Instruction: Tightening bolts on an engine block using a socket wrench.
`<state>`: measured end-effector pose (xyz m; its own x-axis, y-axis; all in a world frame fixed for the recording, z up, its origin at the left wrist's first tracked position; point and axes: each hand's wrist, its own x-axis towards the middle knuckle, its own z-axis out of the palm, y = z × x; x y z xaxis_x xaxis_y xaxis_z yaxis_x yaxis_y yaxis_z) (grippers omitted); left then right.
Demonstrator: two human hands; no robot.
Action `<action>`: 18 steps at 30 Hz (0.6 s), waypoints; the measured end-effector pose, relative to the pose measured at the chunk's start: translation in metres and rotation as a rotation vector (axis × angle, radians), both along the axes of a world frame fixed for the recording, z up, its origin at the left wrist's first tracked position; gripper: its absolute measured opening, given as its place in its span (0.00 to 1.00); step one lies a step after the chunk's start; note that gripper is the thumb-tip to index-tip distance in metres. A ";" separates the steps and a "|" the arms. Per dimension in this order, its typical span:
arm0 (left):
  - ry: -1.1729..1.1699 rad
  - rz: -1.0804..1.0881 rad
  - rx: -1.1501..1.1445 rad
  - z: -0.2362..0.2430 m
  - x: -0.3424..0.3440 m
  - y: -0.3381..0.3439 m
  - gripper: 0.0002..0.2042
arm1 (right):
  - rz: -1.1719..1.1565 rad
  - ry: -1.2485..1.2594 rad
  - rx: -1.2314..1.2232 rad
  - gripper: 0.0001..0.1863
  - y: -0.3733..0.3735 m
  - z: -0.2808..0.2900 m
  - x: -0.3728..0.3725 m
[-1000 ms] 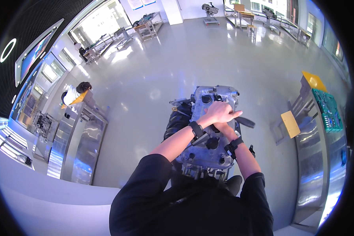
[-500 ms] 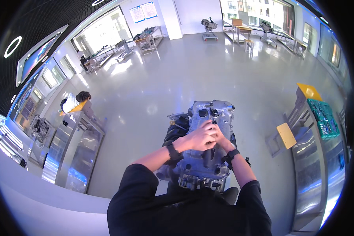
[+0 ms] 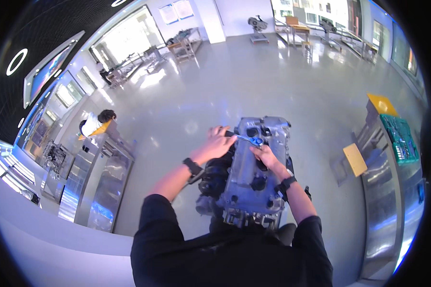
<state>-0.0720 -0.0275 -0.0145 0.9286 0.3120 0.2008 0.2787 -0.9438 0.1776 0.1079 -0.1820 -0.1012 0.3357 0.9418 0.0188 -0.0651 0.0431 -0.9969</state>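
My left hand is closed on the dark grip of a silver ratchet wrench, toward the left side of the engine. My right hand has its fingers closed just below the ratchet's head, over the metal top cover; what they hold there is too small and hidden to name surely. The engine stands in front of my body, with a grey cover, black caps and black ducting along its left side.
A person in white leans at a steel bench on the left. At right are a steel bench, a green tool case and a wooden stool. Engine stands and benches line the far wall.
My hands, clasped together over the engine before, have parted. My left hand has moved forward and left with the handle, which now lies sideways; my right hand stays at the head.
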 end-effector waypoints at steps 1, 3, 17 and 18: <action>-0.041 0.081 0.011 -0.004 0.017 0.005 0.24 | -0.024 -0.084 -0.047 0.18 0.003 0.002 0.000; -0.108 0.255 0.010 -0.017 0.054 0.008 0.25 | 0.016 0.009 0.045 0.19 0.005 0.003 0.000; -0.135 -0.202 -0.070 0.022 0.153 -0.100 0.14 | 0.020 -0.062 0.147 0.18 0.000 -0.017 0.008; -0.089 -0.251 -0.024 0.024 0.147 -0.103 0.15 | 0.023 -0.075 0.152 0.17 -0.002 -0.017 0.009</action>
